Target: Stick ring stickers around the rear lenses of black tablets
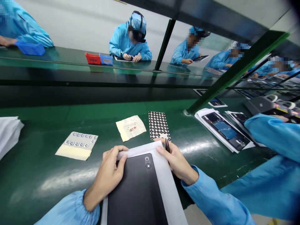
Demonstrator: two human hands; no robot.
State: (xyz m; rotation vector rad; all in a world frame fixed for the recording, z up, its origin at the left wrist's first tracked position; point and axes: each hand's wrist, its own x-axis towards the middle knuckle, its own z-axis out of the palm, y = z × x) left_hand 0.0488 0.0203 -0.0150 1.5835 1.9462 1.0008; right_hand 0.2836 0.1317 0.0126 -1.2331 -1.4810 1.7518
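Observation:
A black tablet (134, 193) lies with its back up on a white protective sheet (170, 187), two round camera rings at its upper right corner. My left hand (110, 175) is closed over the upper left corner, its thumb on the tablet's edge and its fingers on the sheet. At the sheet's upper right corner, my right hand (177, 161) pinches the sheet between thumb and fingers. Dark tweezers (167, 145) stick up from that same hand. Just beyond the sheet are a card of black ring stickers (159, 125) and a cream backing paper (131, 128) with small marks.
On the left are a sticker sheet (77, 145) and white sheets (9, 134). Opened tablets (225, 129) lie on white sheets to the right, near a co-worker's blue sleeve (274, 134). A green post (225, 81) slants up there. Co-workers sit across the bench behind small bins (93, 58).

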